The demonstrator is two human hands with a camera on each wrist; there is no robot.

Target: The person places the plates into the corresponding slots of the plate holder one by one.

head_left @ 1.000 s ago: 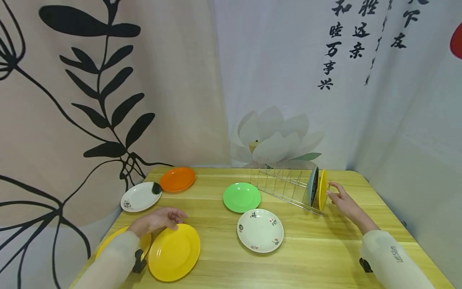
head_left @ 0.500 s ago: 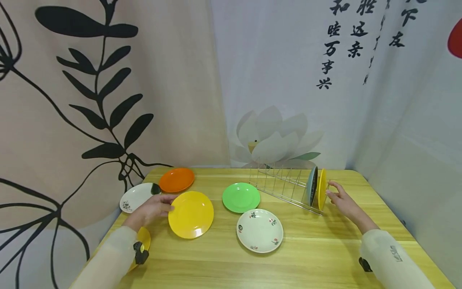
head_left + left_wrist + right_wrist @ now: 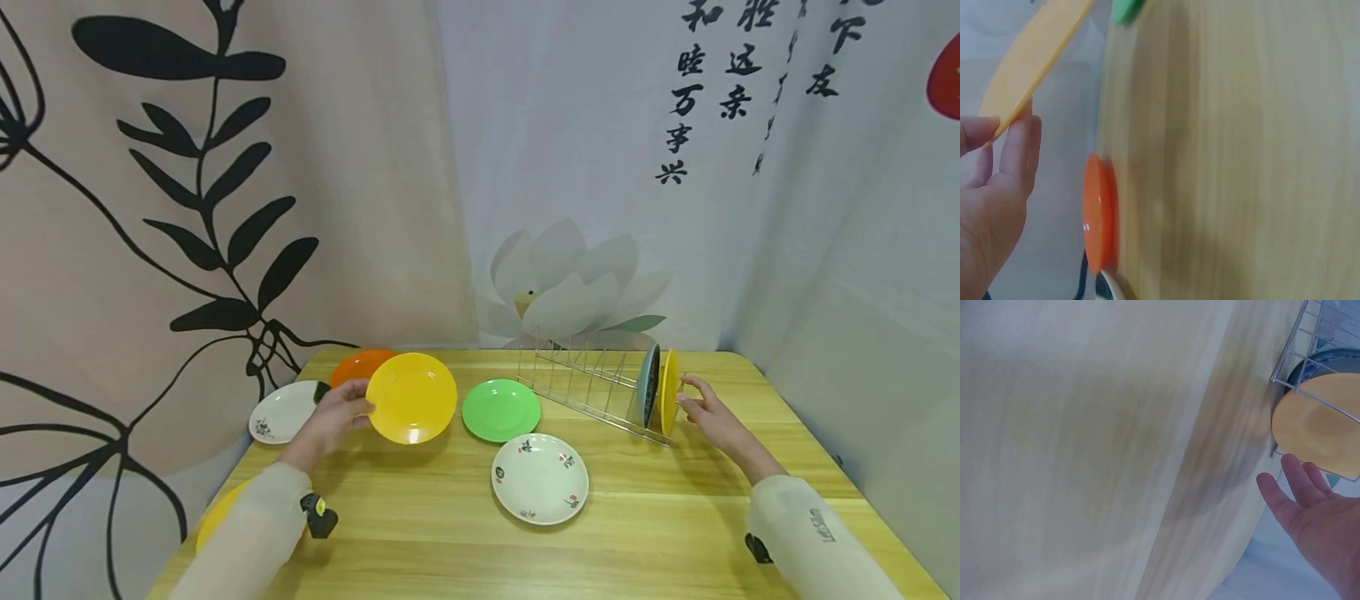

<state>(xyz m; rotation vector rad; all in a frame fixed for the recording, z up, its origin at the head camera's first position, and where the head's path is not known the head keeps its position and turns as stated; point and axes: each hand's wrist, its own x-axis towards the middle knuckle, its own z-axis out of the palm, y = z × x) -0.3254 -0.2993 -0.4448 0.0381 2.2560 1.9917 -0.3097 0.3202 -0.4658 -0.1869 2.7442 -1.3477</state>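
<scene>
My left hand (image 3: 339,417) pinches a yellow plate (image 3: 412,398) at its left edge, thumb on one face and fingers on the other. In the left wrist view that plate (image 3: 1035,53) is tilted and lifted off the table. My right hand (image 3: 712,423) is at the right end of a wire dish rack (image 3: 577,387), its fingers loosely bent. Through the right wrist view the fingertips lie close to the rack's end wire; whether they touch it I cannot tell. In the rack a yellow plate (image 3: 669,393) and a blue-grey plate (image 3: 647,387) stand on edge.
A green plate (image 3: 501,410) and a white flowered plate (image 3: 540,479) lie mid-table. At the left are an orange plate (image 3: 352,367), partly hidden, and a white plate (image 3: 281,412). Another yellow plate (image 3: 217,512) lies mostly under my left sleeve. Curtains stand behind the table.
My left hand has taken hold of the nearer yellow plate, lifted it and carried it away from me and to the right. The right hand has stayed at the rack.
</scene>
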